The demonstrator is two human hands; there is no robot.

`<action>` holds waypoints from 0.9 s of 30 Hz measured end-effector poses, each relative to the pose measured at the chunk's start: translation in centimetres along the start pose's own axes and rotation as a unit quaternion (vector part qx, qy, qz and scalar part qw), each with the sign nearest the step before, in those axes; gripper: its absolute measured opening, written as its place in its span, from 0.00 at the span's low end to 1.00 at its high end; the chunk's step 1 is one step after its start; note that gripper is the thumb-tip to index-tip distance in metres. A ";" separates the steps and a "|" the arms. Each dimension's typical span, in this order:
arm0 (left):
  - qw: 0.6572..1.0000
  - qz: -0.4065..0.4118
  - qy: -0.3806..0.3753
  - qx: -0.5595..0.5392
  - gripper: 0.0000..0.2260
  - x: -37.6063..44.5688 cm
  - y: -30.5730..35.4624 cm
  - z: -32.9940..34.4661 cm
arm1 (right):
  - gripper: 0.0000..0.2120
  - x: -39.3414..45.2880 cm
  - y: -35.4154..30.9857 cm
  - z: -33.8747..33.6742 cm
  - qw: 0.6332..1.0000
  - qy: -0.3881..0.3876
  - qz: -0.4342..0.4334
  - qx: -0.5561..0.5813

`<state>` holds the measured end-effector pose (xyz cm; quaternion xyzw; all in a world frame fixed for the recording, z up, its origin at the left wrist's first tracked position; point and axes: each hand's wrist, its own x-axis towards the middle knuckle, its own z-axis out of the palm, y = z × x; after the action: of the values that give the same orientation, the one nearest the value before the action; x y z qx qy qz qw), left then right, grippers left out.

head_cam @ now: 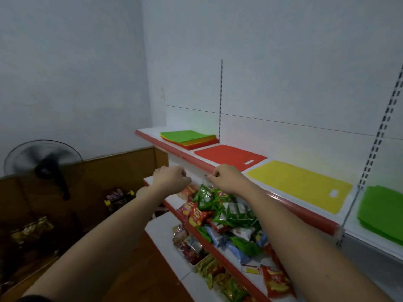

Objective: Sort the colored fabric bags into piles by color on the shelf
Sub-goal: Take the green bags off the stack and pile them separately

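Pale blue-white walls are closing in a shop corner, and we are reaching both bare arms forward over the shelving. Nearest to us, the lower shelves are carrying heaps of snack packets (220, 214), red, green and blue ones spilling together; their print is too blurred for us to read.

Just beyond them, our left hand (171, 177) and right hand (226, 178) are hanging side by side, a small gap apart, in front of the red front edge of the top shelf (279, 198). The fingers of both hands are curling inward, and we cannot tell whether they are pinching anything; something thin and clear may be sitting between them, but it is too faint to make out.

No bag is touching our fingers. The red bag (229, 156) is lying flat on the top shelf just behind our right hand, with the yellow bag (298, 184) beside it further right. The green pile (381, 214) is lying at the far right, cut off by the frame edge. Well beyond our left hand, at the shelf's far end, the mixed stack (189, 139) is sitting with a green bag on top and orange and red layers beneath.

Off to the left, a dark fan (46, 163) is standing, blurred.
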<state>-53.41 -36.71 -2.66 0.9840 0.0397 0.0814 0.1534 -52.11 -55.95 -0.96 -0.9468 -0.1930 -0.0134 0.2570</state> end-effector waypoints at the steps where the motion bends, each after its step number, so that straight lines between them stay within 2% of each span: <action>1: 1.000 0.000 -0.002 -0.002 0.18 0.5 -1.7 -0.4 | 0.16 1.3 -1.3 1.0 1.000 -0.004 -0.003 -0.002; 7: 1.000 -0.018 0.005 0.001 0.15 3.5 -10.7 -2.1 | 0.16 7.6 -8.6 5.8 0.999 -0.012 -0.022 -0.037; 15: 0.999 -0.033 -0.002 0.028 0.19 9.8 -19.3 -3.1 | 0.16 16.4 -13.6 11.9 0.995 -0.026 -0.051 -0.085; 19: 0.999 -0.043 -0.011 0.013 0.21 13.9 -22.1 -2.6 | 0.08 21.4 -14.5 12.7 0.992 -0.060 -0.063 -0.091; 27: 0.999 -0.052 0.004 -0.003 0.19 23.8 -25.7 -3.6 | 0.21 33.7 -13.7 13.4 0.995 -0.032 -0.049 -0.086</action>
<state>-31.94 -8.77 -3.68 0.9799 0.0908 0.0771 0.1598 -27.07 -26.38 -1.80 -0.9548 -0.2453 -0.0121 0.1677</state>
